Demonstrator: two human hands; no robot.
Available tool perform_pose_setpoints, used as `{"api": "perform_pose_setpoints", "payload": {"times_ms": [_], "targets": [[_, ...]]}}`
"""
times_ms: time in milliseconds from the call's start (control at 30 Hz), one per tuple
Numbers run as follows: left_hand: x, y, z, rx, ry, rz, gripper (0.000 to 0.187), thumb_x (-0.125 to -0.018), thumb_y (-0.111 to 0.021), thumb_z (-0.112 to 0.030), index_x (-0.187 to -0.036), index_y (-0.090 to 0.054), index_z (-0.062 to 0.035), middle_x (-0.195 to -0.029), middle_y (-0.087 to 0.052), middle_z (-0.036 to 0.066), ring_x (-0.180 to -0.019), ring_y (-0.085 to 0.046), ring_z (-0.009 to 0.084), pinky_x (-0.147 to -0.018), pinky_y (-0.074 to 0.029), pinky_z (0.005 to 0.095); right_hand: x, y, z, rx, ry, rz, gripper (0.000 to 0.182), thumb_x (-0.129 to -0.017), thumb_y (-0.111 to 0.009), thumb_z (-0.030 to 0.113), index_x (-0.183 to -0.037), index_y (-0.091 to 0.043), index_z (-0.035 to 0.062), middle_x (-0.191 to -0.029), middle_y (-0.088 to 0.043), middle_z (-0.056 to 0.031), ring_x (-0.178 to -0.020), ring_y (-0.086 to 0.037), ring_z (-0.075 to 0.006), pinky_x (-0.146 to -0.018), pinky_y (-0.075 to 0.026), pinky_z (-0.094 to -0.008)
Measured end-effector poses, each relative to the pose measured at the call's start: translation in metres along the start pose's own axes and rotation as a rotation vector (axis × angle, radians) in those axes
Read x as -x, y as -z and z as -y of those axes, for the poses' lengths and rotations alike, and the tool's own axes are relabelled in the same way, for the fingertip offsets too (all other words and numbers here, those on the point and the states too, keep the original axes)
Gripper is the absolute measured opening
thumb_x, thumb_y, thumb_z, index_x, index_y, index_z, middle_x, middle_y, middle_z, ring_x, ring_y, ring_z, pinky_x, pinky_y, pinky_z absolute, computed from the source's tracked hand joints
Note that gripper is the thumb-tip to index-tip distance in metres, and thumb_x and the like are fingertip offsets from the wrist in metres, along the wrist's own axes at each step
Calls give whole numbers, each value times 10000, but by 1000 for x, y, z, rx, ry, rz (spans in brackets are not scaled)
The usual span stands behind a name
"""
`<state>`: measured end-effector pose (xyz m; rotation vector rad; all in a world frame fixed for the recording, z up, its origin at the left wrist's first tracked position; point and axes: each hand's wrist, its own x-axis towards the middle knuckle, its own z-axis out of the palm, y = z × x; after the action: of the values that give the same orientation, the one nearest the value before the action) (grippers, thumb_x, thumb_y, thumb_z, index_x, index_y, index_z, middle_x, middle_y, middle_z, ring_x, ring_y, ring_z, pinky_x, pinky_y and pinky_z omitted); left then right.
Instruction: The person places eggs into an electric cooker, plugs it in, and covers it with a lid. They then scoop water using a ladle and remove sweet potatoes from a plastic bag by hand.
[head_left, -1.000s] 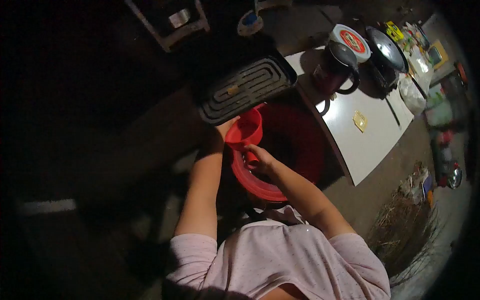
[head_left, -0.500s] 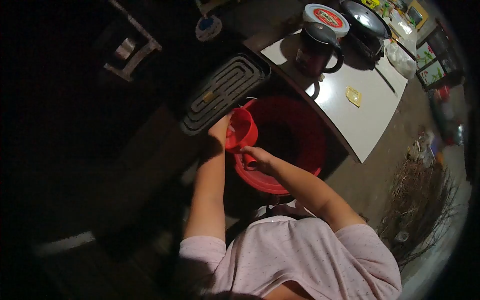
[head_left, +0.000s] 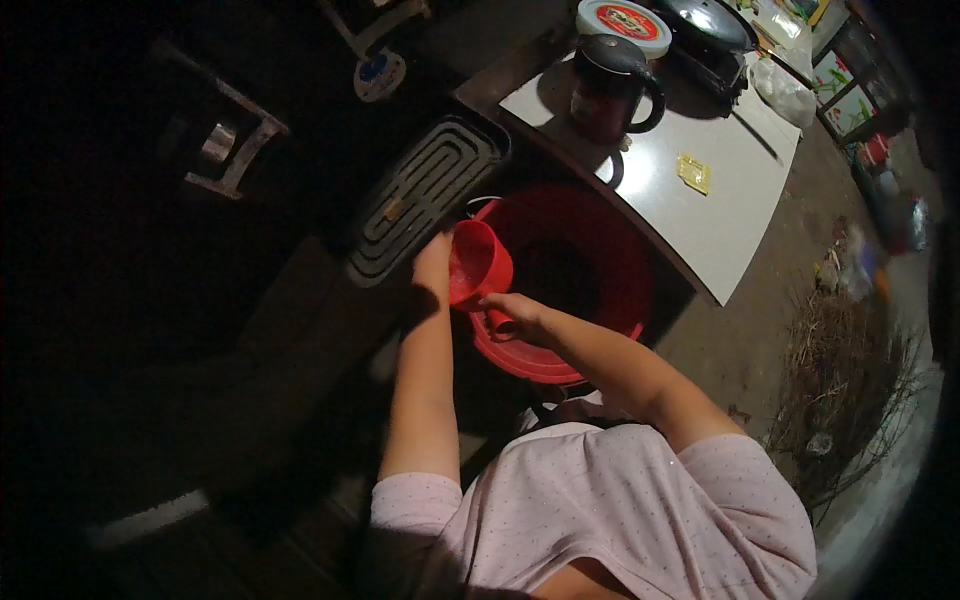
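Note:
My right hand [head_left: 518, 316] is closed round the short handle of a red plastic dipper [head_left: 492, 268]. The dipper is tilted, its mouth facing left, with a shiny wet look inside. Close against that mouth is my left hand [head_left: 434, 256]; its fingers are in shadow and partly hidden, so their grip does not show. Below both hands stands a large red tub [head_left: 535, 366], its inside mostly dark. A thin wire handle [head_left: 483, 201] shows at the tub's far edge.
Beside the tub, a white table [head_left: 695, 235] holds a dark jug [head_left: 610, 90], a lidded tub [head_left: 625, 28], a pan [head_left: 705, 25] and a yellow packet [head_left: 694, 174]. A black slotted tray [head_left: 430, 195] lies far left. Dry twigs [head_left: 840, 370] lie right.
The dipper has turned a little, its mouth facing more to the left. My left hand has shifted slightly left, out from the dipper's mouth. The view has moved slightly.

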<state>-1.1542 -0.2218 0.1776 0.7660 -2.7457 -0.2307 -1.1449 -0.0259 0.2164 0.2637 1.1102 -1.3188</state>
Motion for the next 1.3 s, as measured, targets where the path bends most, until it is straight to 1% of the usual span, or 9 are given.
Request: {"api": "perform_pose_setpoints", "payload": {"times_ms": [500, 633, 733, 800, 833, 933, 1000, 1233, 1300], "targets": [[-12, -5, -8, -27, 32, -10, 442, -761, -573, -374, -1100, -552, -92, -1099, -544, 167, -988, -516, 346, -851, -402, 435, -16, 3, -14, 11, -38, -74, 212, -792, -572, 270, -945, -570, 122, -787, -556, -9, -661, -531, -147, -607, -454, -297], [-14, -11, -5, -19, 136, 189, 454, -812, -507, -369, -1183, -534, -108, -1249, -485, 138, -1134, -449, 337, -972, -333, 410, -18, 3, -17, -5, -36, -90, 202, -793, -574, 254, -953, -570, 131, -848, -554, 8, -710, -526, -134, -635, -450, -303], [-13, -15, -5, 52, 152, 203, 452, -815, -506, -375, -1165, -548, -93, -1225, -507, 142, -1103, -476, 351, -957, -350, 422, -43, 17, -31, -33, -58, 6, 197, -796, -576, 240, -963, -572, 137, -916, -553, 26, -761, -523, -126, -669, -449, -337], [-6, -13, -8, 39, 38, -164, 472, -827, -472, -407, -1148, -556, -72, -1216, -510, 161, -1077, -498, 357, -941, -365, 435, -49, 16, -36, -69, -47, -40, 196, -794, -582, 235, -969, -573, 146, -960, -545, 37, -797, -516, -117, -685, -444, -351], [-8, -12, -7, 39, 35, -166, 472, -827, -472, -407, -1148, -556, -72, -1216, -510, 161, -1077, -498, 357, -941, -365, 435, -46, 15, -34, -70, -44, -39, 196, -794, -582, 235, -969, -573, 146, -960, -545, 37, -797, -516, -117, -685, -444, -351], [-9, 6, -17, 47, 128, 112, 464, -835, -464, -389, -1143, -553, -54, -1193, -519, 184, -1067, -509, 351, -932, -372, 438, -28, 10, -28, -41, -54, -44, 197, -791, -590, 223, -976, -573, 154, -943, -547, 36, -792, -516, -111, -677, -443, -342], [-9, 27, -28, 112, 419, 504, 428, -830, -482, -350, -1107, -559, -33, -1142, -540, 210, -1048, -517, 357, -911, -386, 441, -22, 8, -26, -64, -61, -80, 183, -791, -590, 198, -965, -565, 149, -925, -553, 7, -767, -527, -117, -666, -446, -323], [14, 31, -3, 245, 243, 325, 447, -819, -488, -385, -1057, -564, -14, -1077, -554, 236, -987, -526, 406, -840, -422, 451, -46, 32, -49, -293, -78, 63, 198, -790, -597, 193, -957, -532, 108, -868, -565, -55, -714, -545, -136, -655, -456, -315], [18, 42, -5, 294, 273, 343, 508, -774, -568, -382, -1076, -533, 25, -1091, -539, 266, -1010, -520, 397, -850, -412, 438, -51, 41, -55, -367, -58, 145, 313, -788, -600, 305, -978, -504, 76, -752, -567, -70, -649, -566, -187, -576, -476, -313]]}}
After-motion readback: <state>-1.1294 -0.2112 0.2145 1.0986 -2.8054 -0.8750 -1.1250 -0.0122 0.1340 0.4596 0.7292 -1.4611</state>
